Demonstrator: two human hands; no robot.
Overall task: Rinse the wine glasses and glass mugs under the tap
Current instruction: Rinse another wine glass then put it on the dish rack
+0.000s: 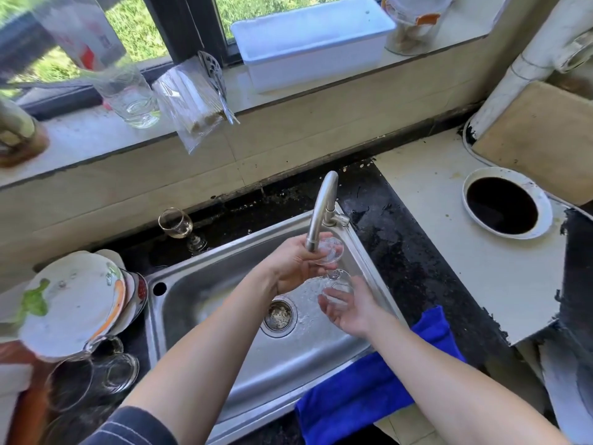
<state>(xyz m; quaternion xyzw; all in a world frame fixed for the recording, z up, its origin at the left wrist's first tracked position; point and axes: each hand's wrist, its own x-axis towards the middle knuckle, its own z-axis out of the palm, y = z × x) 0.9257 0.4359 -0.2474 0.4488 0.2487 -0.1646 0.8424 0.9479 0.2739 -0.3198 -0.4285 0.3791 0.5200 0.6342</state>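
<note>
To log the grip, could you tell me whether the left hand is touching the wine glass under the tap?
Touching. The head view shows the left hand curled round the wine glass at the tap spout.

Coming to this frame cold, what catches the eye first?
The left hand and right hand hold a wine glass under the tap over the steel sink at centre. A bright blue cloth lies by the sink's near right corner, and stacked plates sit at the left.
</note>
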